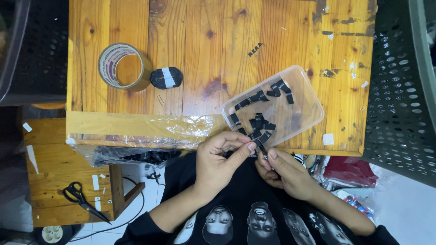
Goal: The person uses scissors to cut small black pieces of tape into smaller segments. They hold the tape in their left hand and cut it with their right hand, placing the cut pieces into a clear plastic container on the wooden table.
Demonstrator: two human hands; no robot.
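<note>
One small black label [262,149] sits at lower centre of the frame, pinched between the fingertips of the left hand [222,159] and right hand [284,170]. Several similar labels already lie in the clear plastic tub [304,97] just above; how many remain is hidden.

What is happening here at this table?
A person pinches a small black label between both hands, the left hand and right hand, at the near edge of a wooden table. A clear tub beside the hands holds more black labels. A tape roll and a black spool lie farther back. Scissors rest on a lower bench to the left.
</note>
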